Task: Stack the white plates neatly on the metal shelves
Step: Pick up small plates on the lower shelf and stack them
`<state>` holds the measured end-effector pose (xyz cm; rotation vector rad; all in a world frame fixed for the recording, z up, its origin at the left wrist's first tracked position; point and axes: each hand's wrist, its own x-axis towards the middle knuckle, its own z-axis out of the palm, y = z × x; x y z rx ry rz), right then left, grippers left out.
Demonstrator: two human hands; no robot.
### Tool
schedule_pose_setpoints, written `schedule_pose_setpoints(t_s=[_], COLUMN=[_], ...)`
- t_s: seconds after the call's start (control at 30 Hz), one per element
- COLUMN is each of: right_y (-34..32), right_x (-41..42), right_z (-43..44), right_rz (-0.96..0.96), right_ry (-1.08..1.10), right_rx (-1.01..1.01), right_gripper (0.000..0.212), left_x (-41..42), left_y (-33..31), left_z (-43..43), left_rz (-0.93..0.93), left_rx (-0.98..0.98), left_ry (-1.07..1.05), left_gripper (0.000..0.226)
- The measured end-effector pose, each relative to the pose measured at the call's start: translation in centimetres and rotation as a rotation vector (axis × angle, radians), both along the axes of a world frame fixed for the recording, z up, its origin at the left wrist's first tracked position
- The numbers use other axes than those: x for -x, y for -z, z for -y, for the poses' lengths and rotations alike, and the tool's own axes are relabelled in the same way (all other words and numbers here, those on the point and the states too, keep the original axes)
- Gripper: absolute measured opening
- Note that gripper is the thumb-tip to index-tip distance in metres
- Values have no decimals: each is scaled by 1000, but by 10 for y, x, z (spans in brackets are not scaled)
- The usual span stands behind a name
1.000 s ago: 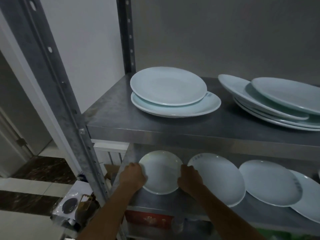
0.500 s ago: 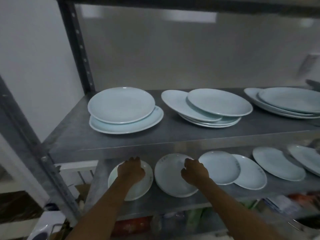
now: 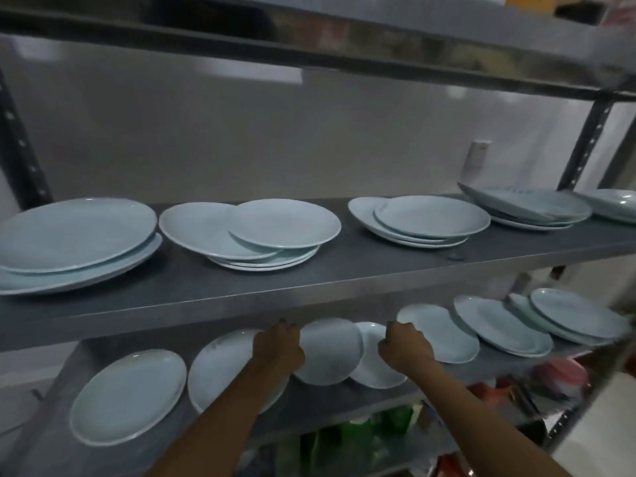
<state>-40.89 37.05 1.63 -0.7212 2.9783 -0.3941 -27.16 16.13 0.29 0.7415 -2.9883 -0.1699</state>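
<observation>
The lower metal shelf carries a row of white plates lying singly or overlapping. My left hand curls over the left rim of a small white plate. That plate overlaps a second plate, and my right hand is closed at its right rim. More plates lie to the left and to the right. The middle shelf holds several uneven plate stacks.
A top shelf runs overhead. Perforated uprights stand at the left and right. Green bags and red items sit below the lower shelf. A wall closes the back.
The view has swung right and up along the shelves. Both hands have shifted right along the lower row, from the leftmost plates to the overlapping pair in the middle.
</observation>
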Motion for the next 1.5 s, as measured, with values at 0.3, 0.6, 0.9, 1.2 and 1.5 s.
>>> schedule_pose_setpoints(t_s=[0.3,0.6,0.9,1.2,1.5], right_y=[23,23,75,121,121], right_x=[118,136,116,92,153], right_z=[-57,-32,28,44,-38], right_rz=[49,226,274,500,484], right_ry=[-131,-190,-226,-49,18], right_rx=[40,65,140,425,479], right_gripper=[28,38,49,30,33], left_x=[80,97,91,75,128], left_y=[6,18,71,125,109], left_z=[-69,-67,-48,-50,-76], left_rz=[83,143,193,96,-292], left_rx=[54,76,20,97,-422], left_ry=[-212,-297,-300,-220,-370], left_gripper=[39,41,45,53,17])
